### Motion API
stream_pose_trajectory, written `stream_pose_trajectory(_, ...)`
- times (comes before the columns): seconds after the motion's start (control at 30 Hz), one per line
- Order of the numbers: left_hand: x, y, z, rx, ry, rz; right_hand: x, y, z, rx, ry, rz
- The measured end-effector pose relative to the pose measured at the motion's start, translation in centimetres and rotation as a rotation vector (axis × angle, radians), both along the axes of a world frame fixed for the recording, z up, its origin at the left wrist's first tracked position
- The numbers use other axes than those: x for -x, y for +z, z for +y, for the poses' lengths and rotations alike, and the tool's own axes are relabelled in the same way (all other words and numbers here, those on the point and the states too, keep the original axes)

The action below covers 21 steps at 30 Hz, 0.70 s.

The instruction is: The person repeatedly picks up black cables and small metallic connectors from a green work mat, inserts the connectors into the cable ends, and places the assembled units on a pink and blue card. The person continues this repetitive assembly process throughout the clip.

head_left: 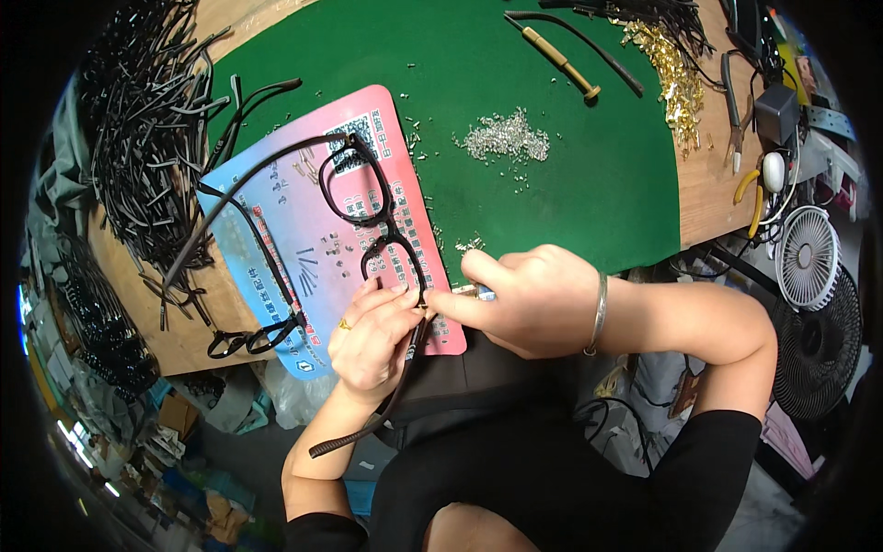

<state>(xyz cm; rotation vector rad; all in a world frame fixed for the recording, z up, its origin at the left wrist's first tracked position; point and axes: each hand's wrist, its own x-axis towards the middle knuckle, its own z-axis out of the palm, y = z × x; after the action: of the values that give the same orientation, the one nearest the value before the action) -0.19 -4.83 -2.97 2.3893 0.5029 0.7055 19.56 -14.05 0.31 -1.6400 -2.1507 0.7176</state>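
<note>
My left hand, a gold ring on one finger, is closed around a black eyeglass frame near one hinge. One of its temples stretches left across a pink and blue printed pad; the other runs down past my left wrist. My right hand is curled shut, its index fingertip at the same hinge. Between its fingers shows the bluish end of a small thin tool, mostly hidden. A second pair of black glasses lies at the pad's lower left edge.
Silver screws lie heaped on the green mat. Small gold pieces and a brass-coloured rod tool are farther right. Dark temples pile up at the left. Yellow-handled pliers and a white fan are at the right.
</note>
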Motion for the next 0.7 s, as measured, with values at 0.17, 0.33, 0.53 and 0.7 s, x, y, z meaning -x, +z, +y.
stream_pose_trajectory(0.17, 0.0, -0.2, -0.2, 0.002, -0.008, -0.017, -0.1, -0.2, 0.5, 0.037, 0.055, -0.021)
stream_pose_trajectory(0.33, 0.2, -0.2, 0.0, -0.015, -0.023, -0.024, -0.1, -0.3, 0.8, 0.035, 0.051, 0.021)
stream_pose_trajectory(0.53, 0.0, -0.2, -0.1, 0.002, -0.022, -0.024, 0.1, -0.3, 0.4, -0.009, 0.022, -0.05)
stream_pose_trajectory(0.7, -0.6, 2.2, -0.1, -0.025, 0.044, -0.065, -1.7, 1.3, -0.9, 0.002, -0.155, 0.071)
